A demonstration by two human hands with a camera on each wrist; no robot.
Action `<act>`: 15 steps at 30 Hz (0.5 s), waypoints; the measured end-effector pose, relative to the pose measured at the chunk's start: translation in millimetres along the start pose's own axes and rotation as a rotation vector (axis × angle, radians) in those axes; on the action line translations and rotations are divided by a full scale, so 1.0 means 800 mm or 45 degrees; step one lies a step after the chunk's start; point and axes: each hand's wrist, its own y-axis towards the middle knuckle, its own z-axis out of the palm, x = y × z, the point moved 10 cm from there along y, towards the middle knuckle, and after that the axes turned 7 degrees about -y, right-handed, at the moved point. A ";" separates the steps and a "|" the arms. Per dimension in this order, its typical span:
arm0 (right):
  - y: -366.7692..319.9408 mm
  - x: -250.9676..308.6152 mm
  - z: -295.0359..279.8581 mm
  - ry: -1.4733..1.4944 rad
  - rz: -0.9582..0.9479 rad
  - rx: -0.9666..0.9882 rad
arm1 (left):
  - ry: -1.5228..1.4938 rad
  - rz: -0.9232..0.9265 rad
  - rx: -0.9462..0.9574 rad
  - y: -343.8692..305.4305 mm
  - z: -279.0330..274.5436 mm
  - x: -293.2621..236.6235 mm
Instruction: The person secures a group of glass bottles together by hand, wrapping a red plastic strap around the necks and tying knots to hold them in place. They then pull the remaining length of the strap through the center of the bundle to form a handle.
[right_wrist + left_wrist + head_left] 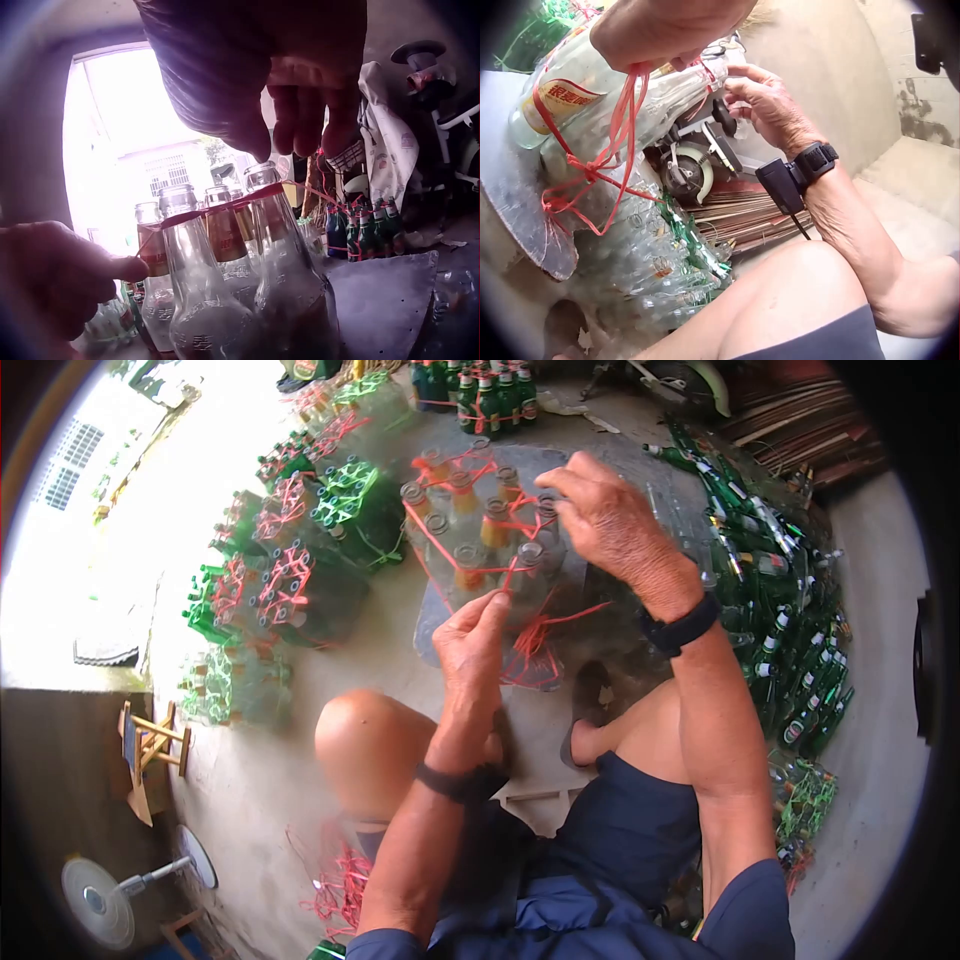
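Observation:
Clear glass bottles [206,292] stand upright in a tight cluster on a grey board [436,628]. Red string [632,112] runs round their necks and zigzags between them. My left hand [472,645] pinches the string between thumb and fingers at the near side of the cluster. Loops and frayed tails of it hang below that hand in the left wrist view. My right hand [615,520] is over the far right bottle, fingertips right at its mouth, its fingers loosely bent. No string shows between those fingers.
Bundled bottles [285,585] tied with red and green string stand on the left. Loose green bottles [775,620] pile up on the right by the wall. A fan [97,900] and wooden stool [155,745] are at lower left. Red string [345,890] lies by the left leg.

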 end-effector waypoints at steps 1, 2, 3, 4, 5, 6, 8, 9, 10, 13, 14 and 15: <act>0.001 0.014 -0.006 0.031 -0.021 -0.028 | 0.025 0.018 0.011 0.003 0.004 -0.001; 0.000 0.019 0.000 0.109 -0.056 -0.068 | 0.043 -0.034 -0.003 0.004 0.003 -0.001; 0.000 0.036 -0.002 0.110 -0.110 -0.070 | 0.060 -0.085 -0.017 0.005 0.000 0.000; -0.001 0.048 0.001 0.142 -0.144 -0.074 | 0.076 -0.094 -0.013 0.008 -0.003 0.000; -0.003 0.059 0.009 0.108 -0.181 -0.058 | 0.098 -0.100 -0.018 0.010 -0.005 0.000; -0.005 0.070 0.018 0.048 -0.197 -0.016 | 0.102 -0.053 -0.028 0.012 -0.004 -0.003; -0.009 0.085 0.032 0.029 -0.241 0.048 | 0.109 0.097 -0.022 0.024 -0.008 0.000; -0.011 0.092 0.038 -0.019 -0.272 0.045 | 0.106 0.096 -0.001 0.031 -0.005 0.007; -0.011 0.094 0.040 -0.034 -0.264 0.042 | 0.087 0.195 -0.009 0.034 -0.003 0.002; -0.010 0.098 0.057 -0.096 -0.247 0.143 | 0.115 0.239 -0.017 0.034 -0.004 -0.005; -0.010 0.096 0.067 -0.116 -0.217 0.203 | 0.140 0.288 -0.058 0.034 -0.004 -0.009; -0.009 0.094 0.074 -0.136 -0.185 0.265 | 0.164 0.335 -0.098 0.032 -0.003 -0.014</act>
